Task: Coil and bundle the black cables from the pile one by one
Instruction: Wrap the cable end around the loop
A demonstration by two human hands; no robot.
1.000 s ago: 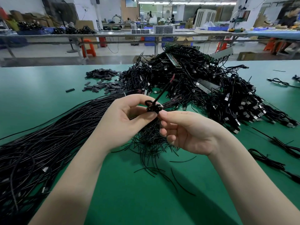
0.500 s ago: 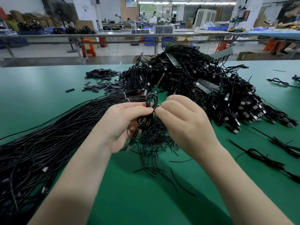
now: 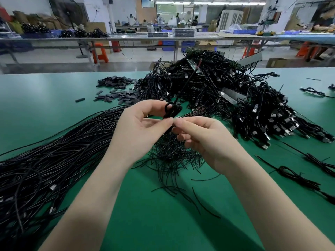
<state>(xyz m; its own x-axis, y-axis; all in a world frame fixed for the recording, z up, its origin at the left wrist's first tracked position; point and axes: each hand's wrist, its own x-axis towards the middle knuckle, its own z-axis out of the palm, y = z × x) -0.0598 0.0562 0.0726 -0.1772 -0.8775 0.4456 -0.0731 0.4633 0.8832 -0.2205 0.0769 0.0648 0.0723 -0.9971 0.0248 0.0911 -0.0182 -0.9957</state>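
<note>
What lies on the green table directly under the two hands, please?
Under the left hand and right hand lies a loose heap of short black ties on the green table. How much of the heap the hands cover cannot be seen.

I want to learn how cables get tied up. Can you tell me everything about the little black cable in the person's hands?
The coiled cable is thin, black and looks rubbery, wound into a few small loops. The left hand pinches the loops between thumb and fingers, and the right hand pinches something thin just below them. One loose end sticks up and away, with a reddish tip. It is held in the air above the green table.
</note>
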